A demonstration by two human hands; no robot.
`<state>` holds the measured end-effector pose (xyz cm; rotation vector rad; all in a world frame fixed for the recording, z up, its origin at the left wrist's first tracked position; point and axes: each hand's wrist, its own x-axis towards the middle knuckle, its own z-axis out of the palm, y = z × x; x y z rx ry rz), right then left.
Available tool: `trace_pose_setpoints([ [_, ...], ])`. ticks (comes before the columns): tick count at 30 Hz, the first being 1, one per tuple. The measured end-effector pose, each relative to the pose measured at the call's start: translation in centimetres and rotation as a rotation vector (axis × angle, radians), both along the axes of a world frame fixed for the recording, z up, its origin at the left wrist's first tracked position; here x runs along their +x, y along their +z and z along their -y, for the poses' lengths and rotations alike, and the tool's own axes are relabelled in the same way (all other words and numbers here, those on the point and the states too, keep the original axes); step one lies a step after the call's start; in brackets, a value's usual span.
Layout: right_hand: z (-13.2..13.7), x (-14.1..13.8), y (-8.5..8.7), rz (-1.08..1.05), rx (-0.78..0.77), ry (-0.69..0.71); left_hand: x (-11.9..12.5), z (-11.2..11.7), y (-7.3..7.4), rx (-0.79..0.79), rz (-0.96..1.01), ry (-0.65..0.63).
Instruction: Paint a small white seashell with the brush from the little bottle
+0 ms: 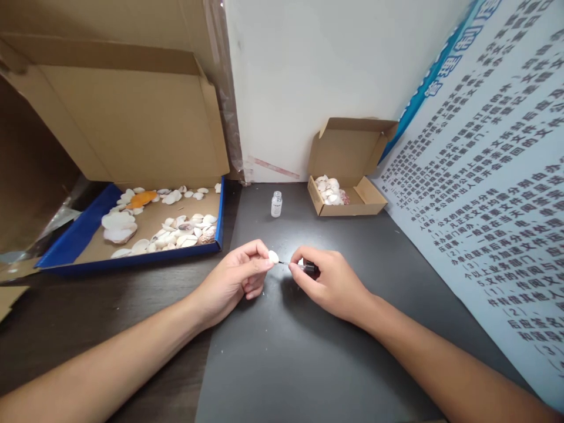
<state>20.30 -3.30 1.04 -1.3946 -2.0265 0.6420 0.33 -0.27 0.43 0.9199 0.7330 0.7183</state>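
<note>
Between the thumb and fingers of my left hand (240, 273) is a small white seashell (274, 257). My right hand (328, 279) is closed on a thin applicator brush with a black cap (311, 269). The brush's dark tip is at the shell's right edge; whether it touches cannot be made out. A small white patch shows by my right fingers, too small to name. Beyond both hands, a small clear glass bottle (276, 205) with a threaded neck stands upright, uncapped.
At the left, an open blue-sided cardboard box (132, 257) holds many shells (183, 230) and an orange shell (143, 199). A smaller open cardboard box (352, 208) with shells (329, 191) sits at the back right. A printed poster (484, 194) lines the right side. A grey mat (264, 376) covers the table.
</note>
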Motion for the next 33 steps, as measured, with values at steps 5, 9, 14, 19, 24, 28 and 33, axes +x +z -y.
trace_pose_setpoints([
  [5,0.25,-0.08,-0.03,-0.111,0.06,0.043,-0.04,-0.02,-0.01,0.002,0.003,-0.005],
  [9,0.17,-0.15,-0.17,-0.035,-0.005,0.008,-0.06,-0.01,0.06,-0.003,-0.003,0.004],
  [14,0.37,-0.17,0.02,-0.1,0.032,0.056,-0.04,0.03,0.0,-0.009,-0.005,0.01],
  [19,0.37,-0.27,-0.07,-0.103,0.043,0.032,0.0,0.01,-0.07,-0.005,-0.005,0.01],
  [24,0.27,-0.14,0.12,-0.067,0.032,-0.082,-0.02,0.03,0.0,0.0,-0.013,0.002],
  [28,0.57,-0.07,0.47,-0.166,0.111,-0.006,-0.02,0.09,0.04,0.008,-0.013,0.006],
  [33,0.21,-0.1,0.37,-0.05,0.047,-0.056,-0.02,0.11,0.08,0.002,-0.022,0.013],
])
